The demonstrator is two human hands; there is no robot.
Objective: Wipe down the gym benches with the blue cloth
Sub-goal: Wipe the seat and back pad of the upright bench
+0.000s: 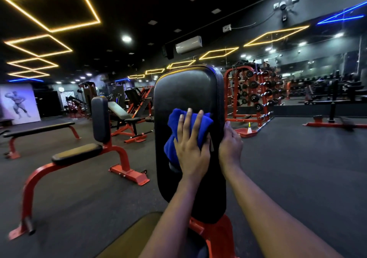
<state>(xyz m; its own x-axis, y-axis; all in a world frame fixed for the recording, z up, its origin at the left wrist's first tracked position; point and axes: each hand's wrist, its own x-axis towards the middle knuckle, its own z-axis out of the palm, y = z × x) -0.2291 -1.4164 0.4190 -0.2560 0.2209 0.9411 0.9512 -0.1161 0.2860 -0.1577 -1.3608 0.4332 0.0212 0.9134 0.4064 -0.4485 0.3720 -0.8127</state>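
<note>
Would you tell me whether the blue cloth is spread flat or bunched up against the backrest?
Bunched up: the blue cloth sits in rumpled folds under the flat left hand on the upright backrest.

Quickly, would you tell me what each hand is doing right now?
Left hand: open, pressing blue cloth on backrest.
Right hand: gripping backrest edge.
</note>
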